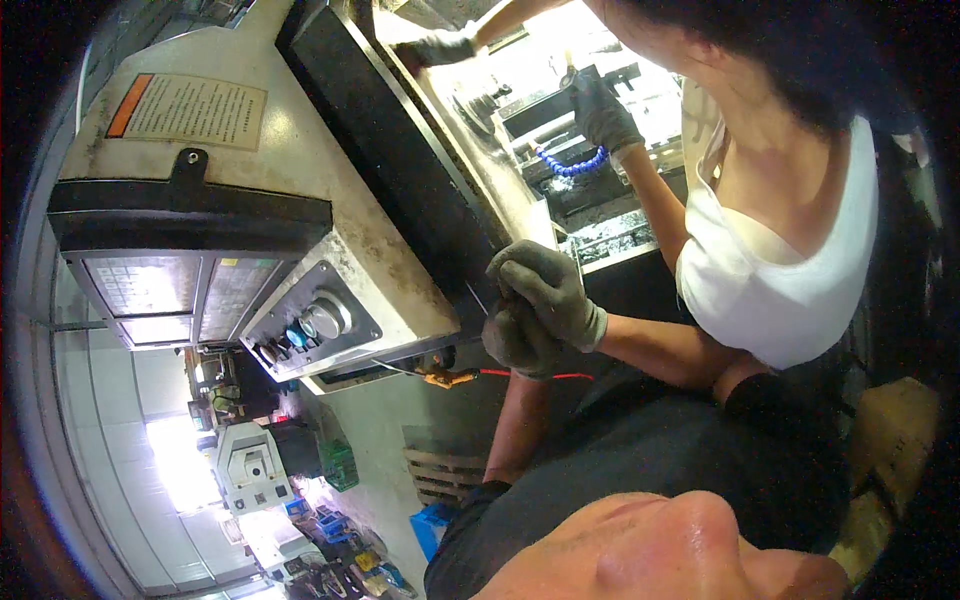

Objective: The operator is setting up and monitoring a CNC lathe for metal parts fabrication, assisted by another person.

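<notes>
Both of my hands wear grey knit gloves and are clasped together against the lower edge of a beige machine housing (300,170). My right hand (552,288) lies over my left hand (515,342), and its fingers curl around it. I see nothing held in either hand. An orange fitting (448,378) with a thin red line (560,377) hangs just below my left hand, apparently not touching it. A co-worker in a white top (770,270) leans into the open machine bay, with one dark-gloved hand (440,46) far in and the other (602,112) near a blue segmented hose (570,165).
A control panel (310,325) with several round knobs sits on the housing's face, beside two screens (170,290). An orange-edged label (190,110) is on the top. Metal chips lie in the bay tray (610,235). Farther off are a wooden pallet (440,475), a blue crate (430,525) and another machine (250,465).
</notes>
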The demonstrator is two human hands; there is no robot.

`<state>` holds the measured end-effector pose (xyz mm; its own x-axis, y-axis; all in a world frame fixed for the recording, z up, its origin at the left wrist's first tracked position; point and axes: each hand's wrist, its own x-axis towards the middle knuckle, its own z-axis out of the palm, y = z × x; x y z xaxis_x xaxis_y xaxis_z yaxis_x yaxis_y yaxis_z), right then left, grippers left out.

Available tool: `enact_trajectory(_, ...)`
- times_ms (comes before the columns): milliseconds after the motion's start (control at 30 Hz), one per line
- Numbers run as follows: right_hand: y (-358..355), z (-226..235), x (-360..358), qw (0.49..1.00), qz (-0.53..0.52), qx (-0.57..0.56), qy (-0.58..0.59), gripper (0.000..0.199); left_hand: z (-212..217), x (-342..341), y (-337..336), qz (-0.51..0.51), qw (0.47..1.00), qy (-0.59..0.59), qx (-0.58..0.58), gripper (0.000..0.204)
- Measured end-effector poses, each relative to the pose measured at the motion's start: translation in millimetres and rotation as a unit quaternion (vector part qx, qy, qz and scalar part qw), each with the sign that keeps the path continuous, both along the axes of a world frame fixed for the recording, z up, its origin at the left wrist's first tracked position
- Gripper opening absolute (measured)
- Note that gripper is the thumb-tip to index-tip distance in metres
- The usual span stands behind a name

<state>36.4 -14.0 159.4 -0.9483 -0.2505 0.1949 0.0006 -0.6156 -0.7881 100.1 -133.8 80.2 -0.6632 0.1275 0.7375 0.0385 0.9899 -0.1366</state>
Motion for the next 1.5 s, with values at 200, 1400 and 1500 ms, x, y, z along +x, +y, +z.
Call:
enact_trajectory(200, -1.9, -1.2, 0.7, 1.0, 0.002, 0.003, -0.006, 0.018, 8.3, -2.0, 3.3, -0.06, 0.995, 0.011, 0.076, 0.038)
enact_trajectory(1400, 0.3, 2.3, 2.0, 1.0, 0.003, -0.002, 0.002, 0.018, -8.8, 2.3, 2.1, 0.092, 0.994, -0.011, -0.056, 0.035)
enact_trajectory(1500, 1.9, 3.0, 2.6, 1.0, -0.001, 0.016, 0.004, 0.019, -15.9, -0.9, -2.4, -0.003, 0.991, -0.069, 0.115, 0.038)
